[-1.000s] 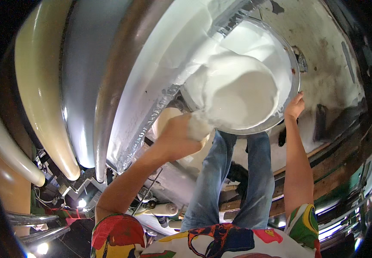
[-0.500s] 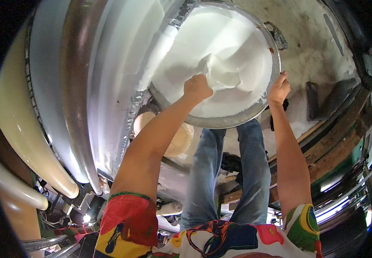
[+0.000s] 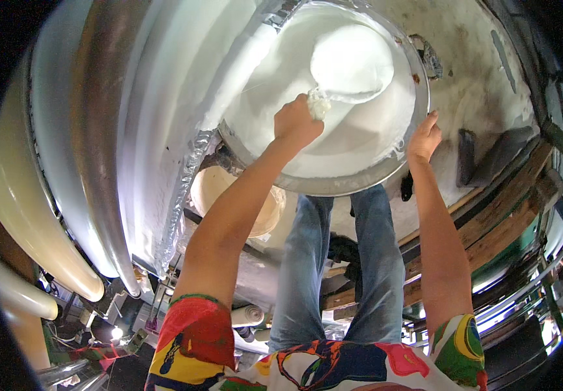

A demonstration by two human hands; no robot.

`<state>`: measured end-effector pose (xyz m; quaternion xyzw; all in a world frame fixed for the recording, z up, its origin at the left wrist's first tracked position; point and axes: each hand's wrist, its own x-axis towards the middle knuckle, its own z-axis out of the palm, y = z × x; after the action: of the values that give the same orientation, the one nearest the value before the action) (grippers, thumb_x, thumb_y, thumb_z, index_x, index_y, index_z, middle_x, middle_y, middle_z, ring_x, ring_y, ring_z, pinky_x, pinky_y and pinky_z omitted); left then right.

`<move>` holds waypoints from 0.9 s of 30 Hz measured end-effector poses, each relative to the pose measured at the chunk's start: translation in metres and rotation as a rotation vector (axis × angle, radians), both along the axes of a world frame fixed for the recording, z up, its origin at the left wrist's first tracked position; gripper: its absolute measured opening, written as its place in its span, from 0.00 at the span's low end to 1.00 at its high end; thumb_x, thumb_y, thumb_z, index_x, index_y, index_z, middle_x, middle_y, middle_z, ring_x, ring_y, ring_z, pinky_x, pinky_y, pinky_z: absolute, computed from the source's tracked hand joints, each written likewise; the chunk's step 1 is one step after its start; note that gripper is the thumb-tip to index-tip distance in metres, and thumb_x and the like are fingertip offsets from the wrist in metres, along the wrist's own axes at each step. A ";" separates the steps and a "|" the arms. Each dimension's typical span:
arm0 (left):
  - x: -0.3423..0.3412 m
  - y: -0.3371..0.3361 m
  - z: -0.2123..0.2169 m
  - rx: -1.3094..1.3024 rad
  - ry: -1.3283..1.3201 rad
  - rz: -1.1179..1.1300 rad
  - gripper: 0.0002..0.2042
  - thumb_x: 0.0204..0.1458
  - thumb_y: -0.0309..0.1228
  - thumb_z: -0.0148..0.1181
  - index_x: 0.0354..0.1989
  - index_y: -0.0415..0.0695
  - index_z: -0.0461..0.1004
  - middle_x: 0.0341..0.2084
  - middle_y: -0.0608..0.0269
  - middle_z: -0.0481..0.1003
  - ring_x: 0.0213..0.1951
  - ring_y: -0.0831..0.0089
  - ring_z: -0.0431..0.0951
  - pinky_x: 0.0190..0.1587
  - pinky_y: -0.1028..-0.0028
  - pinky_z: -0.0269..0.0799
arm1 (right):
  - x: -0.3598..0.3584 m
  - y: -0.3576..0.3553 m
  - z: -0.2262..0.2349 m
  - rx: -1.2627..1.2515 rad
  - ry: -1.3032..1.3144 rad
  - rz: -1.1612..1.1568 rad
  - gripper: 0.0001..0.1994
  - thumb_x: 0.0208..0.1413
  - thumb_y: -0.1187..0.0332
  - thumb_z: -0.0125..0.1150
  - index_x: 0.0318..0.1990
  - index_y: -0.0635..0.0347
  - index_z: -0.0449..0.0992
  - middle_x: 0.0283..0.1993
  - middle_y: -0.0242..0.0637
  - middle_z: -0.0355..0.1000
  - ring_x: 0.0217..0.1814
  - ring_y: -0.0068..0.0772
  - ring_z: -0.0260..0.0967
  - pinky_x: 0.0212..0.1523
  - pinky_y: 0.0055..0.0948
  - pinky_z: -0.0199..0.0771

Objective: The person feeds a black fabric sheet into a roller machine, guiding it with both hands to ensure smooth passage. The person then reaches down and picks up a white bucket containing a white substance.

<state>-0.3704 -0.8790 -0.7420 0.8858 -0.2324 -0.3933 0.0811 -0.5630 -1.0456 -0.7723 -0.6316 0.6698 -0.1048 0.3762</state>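
Stained concrete floor (image 3: 490, 85) fills the background, with a broad silvery drum (image 3: 118, 130) curving down my left side and wooden planks (image 3: 490, 228) off to the right. Below me sits a wide metal basin (image 3: 333, 186), white all over its inside. My left hand (image 3: 296, 122) is clenched around the gathered neck of a bulging white cloth bundle (image 3: 351, 60), which hangs over the basin's far half, just above or touching the white contents; I cannot tell which. My right hand (image 3: 424, 137) rests its fingers on the basin's rim, seemingly steadying it, though whether they curl under the lip is hidden. To handle this well, I judge the bundle should stay centred over the basin so drips fall inside, the neck gripped tight, and the rim hand kept firm against tipping.
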 end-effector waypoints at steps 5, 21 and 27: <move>0.008 0.026 0.059 -0.013 -0.025 -0.010 0.20 0.27 0.30 0.54 0.33 0.36 0.64 0.24 0.44 0.70 0.31 0.51 0.71 0.36 0.63 0.67 | 0.014 0.003 0.015 -0.032 0.045 -0.049 0.31 0.52 0.48 0.30 0.14 0.71 0.60 0.12 0.46 0.55 0.16 0.35 0.50 0.22 0.37 0.55; 0.050 0.091 0.243 -0.117 0.411 0.281 0.19 0.27 0.25 0.55 0.35 0.35 0.68 0.22 0.60 0.71 0.25 0.75 0.70 0.30 0.76 0.65 | 0.007 0.005 0.007 -0.082 -0.017 -0.059 0.35 0.49 0.43 0.31 0.26 0.77 0.67 0.24 0.59 0.64 0.24 0.50 0.57 0.33 0.43 0.58; 0.085 0.100 0.264 -0.126 0.874 0.747 0.18 0.23 0.22 0.53 0.30 0.35 0.67 0.18 0.64 0.69 0.22 0.78 0.68 0.28 0.82 0.62 | 0.017 0.005 0.021 0.009 0.003 -0.079 0.35 0.49 0.43 0.32 0.26 0.77 0.67 0.24 0.59 0.64 0.23 0.51 0.57 0.32 0.44 0.58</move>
<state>-0.2856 -0.7789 -0.4779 0.6565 0.1283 -0.6528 0.3556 -0.5461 -1.0409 -0.7510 -0.6031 0.6953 -0.1154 0.3734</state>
